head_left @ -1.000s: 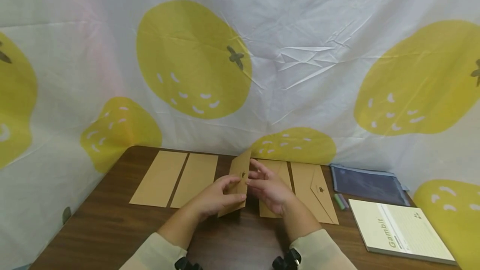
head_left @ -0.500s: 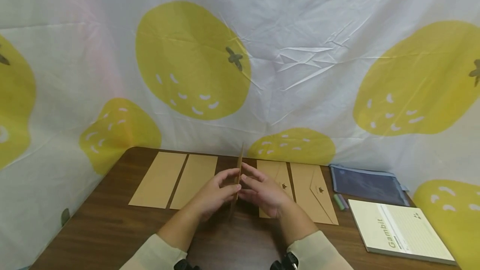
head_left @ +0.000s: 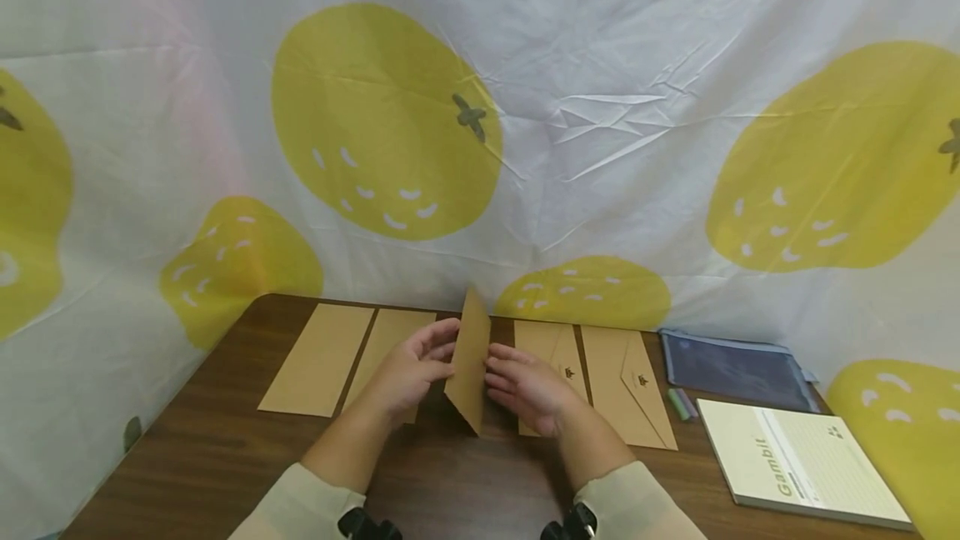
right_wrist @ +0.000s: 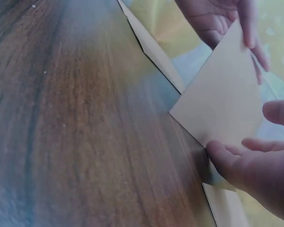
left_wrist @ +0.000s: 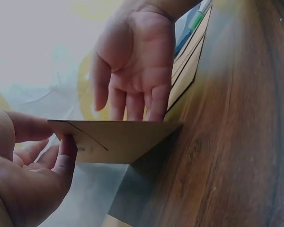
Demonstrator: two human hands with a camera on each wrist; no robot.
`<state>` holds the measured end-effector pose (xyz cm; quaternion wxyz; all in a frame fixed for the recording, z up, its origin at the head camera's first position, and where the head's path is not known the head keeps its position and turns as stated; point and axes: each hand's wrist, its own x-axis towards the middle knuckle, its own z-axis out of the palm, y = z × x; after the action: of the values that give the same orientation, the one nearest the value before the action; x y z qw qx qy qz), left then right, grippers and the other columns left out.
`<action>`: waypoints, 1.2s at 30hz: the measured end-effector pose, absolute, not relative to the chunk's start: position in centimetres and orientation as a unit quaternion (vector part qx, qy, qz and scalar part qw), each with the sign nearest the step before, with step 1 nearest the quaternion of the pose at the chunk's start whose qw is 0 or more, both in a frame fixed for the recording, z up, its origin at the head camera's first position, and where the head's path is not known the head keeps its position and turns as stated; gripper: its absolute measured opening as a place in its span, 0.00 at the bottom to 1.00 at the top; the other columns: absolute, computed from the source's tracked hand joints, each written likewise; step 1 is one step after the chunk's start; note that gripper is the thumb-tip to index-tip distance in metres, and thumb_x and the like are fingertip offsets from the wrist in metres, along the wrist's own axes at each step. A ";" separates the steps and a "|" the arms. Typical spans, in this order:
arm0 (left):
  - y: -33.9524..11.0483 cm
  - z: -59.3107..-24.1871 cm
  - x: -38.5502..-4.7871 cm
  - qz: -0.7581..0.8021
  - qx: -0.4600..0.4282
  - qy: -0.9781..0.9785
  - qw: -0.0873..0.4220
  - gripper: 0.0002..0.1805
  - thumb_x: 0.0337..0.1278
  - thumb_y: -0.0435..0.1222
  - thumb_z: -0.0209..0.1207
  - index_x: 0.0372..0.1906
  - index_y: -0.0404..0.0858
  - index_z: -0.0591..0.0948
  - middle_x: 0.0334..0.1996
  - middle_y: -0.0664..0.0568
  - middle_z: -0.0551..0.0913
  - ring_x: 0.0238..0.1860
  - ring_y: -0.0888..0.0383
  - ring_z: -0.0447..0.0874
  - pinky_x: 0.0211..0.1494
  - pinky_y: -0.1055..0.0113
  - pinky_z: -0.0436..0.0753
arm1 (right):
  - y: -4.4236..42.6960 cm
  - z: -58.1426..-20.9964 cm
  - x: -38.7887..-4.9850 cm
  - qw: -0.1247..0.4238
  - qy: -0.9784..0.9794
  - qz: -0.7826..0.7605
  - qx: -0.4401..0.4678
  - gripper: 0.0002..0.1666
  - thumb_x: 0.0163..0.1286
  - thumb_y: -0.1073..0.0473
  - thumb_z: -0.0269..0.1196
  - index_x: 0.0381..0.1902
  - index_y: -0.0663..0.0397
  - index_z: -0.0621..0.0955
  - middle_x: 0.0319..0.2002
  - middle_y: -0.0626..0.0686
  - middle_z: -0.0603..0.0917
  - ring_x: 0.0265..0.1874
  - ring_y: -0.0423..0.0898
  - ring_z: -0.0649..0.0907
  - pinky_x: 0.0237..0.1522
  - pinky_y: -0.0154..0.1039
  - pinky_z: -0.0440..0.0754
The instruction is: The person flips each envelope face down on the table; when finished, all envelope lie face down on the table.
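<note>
A brown envelope [head_left: 470,361] stands tilted on edge above the dark table, its plain face toward the head view. My left hand [head_left: 408,369] is on its left side; in the left wrist view that hand [left_wrist: 33,175] pinches one edge, and part of a flap line shows on the envelope [left_wrist: 109,142]. On the other side my right hand [head_left: 536,390] has its fingers loosely extended. The right wrist view shows this hand [right_wrist: 260,165] with a fingertip touching the lower edge of the envelope [right_wrist: 222,90].
Two plain envelopes [head_left: 318,357] [head_left: 390,348] lie on the left of the table [head_left: 180,448]. Two flap-side-up envelopes [head_left: 547,340] [head_left: 618,365] lie right of the hands. Farther right are a blue pouch [head_left: 735,369], small green and purple items [head_left: 682,404] and a notepad [head_left: 810,461].
The envelope has turned from its crown-marked flap side, through edge-on, to its plain side. My left hand has shifted left and up, and my right hand's fingers have moved slightly down.
</note>
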<state>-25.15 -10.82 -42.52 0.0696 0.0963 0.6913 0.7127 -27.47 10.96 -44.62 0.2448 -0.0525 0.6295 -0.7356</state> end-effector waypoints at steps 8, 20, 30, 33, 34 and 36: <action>-11.5 -42.9 -25.4 0.679 0.038 0.731 0.054 0.39 0.62 0.19 0.58 0.80 0.34 0.68 0.81 0.41 0.69 0.79 0.38 0.71 0.78 0.46 0.77 | 11.4 -44.9 -27.9 0.215 0.621 -0.753 -0.018 0.36 0.86 0.63 0.49 0.83 0.74 0.54 0.81 0.76 0.60 0.82 0.69 0.63 0.85 0.61 0.60; -12.2 -43.8 -25.4 0.604 0.006 0.794 0.071 0.34 0.70 0.33 0.58 0.79 0.33 0.69 0.78 0.33 0.71 0.81 0.34 0.66 0.83 0.37 0.67 | 12.0 -44.8 -28.0 0.204 0.630 -0.749 -0.012 0.36 0.87 0.60 0.46 0.81 0.79 0.53 0.81 0.78 0.58 0.83 0.70 0.60 0.85 0.61 0.58; -11.6 -43.5 -24.8 0.593 0.010 0.801 0.079 0.34 0.73 0.43 0.59 0.80 0.39 0.70 0.82 0.36 0.66 0.83 0.34 0.63 0.83 0.35 0.66 | 12.6 -44.1 -28.4 0.201 0.634 -0.747 -0.017 0.37 0.87 0.58 0.46 0.83 0.75 0.53 0.82 0.75 0.60 0.83 0.68 0.63 0.84 0.59 0.63; -10.6 -43.2 -24.7 0.611 0.020 0.789 0.067 0.33 0.74 0.43 0.60 0.79 0.40 0.70 0.82 0.38 0.67 0.82 0.35 0.64 0.82 0.35 0.68 | 13.9 -43.2 -28.5 0.185 0.650 -0.736 -0.032 0.37 0.88 0.56 0.47 0.84 0.69 0.54 0.82 0.72 0.62 0.82 0.67 0.66 0.83 0.58 0.66; -10.2 -43.2 -24.6 0.618 0.025 0.783 0.064 0.33 0.74 0.43 0.60 0.79 0.40 0.70 0.82 0.39 0.67 0.82 0.36 0.65 0.81 0.35 0.69 | 14.4 -43.0 -28.6 0.181 0.658 -0.730 -0.037 0.37 0.88 0.55 0.47 0.85 0.68 0.54 0.82 0.71 0.62 0.81 0.66 0.66 0.82 0.57 0.68; -9.2 -43.2 -24.7 0.634 0.033 0.770 0.067 0.33 0.74 0.43 0.60 0.79 0.39 0.70 0.81 0.39 0.68 0.81 0.35 0.66 0.80 0.35 0.70 | 15.7 -42.6 -28.6 0.173 0.671 -0.720 -0.044 0.37 0.88 0.54 0.47 0.85 0.65 0.54 0.82 0.70 0.63 0.81 0.65 0.67 0.81 0.57 0.70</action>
<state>-24.68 -9.20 -43.20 0.0668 0.0332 0.7698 0.6339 -28.57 15.70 -42.57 0.1734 -0.0443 0.6706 -0.7199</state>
